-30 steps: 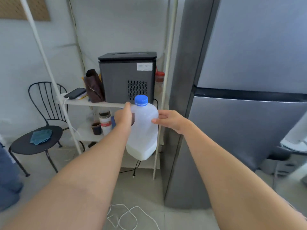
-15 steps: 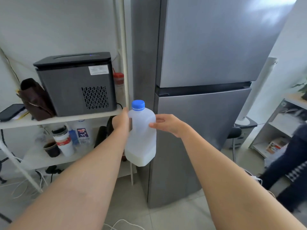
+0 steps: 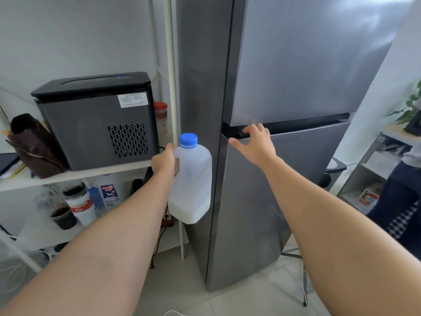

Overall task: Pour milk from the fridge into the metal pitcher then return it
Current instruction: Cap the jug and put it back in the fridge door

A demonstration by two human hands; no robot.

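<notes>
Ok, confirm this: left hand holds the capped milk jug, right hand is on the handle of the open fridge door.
One error: the fridge door is shut. In the head view, the right hand reaches its handle recess; the left hand holds the capped milk jug.

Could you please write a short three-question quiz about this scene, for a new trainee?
1. True or false: the fridge doors are both closed.
2. Which hand holds the milk jug? A) left hand B) right hand C) both
3. Fill in: the jug's blue cap is ____ (on/off).

Key: 1. true; the right hand only reaches the groove between the doors. 2. A. 3. on; little milk remains at the bottom.
</notes>
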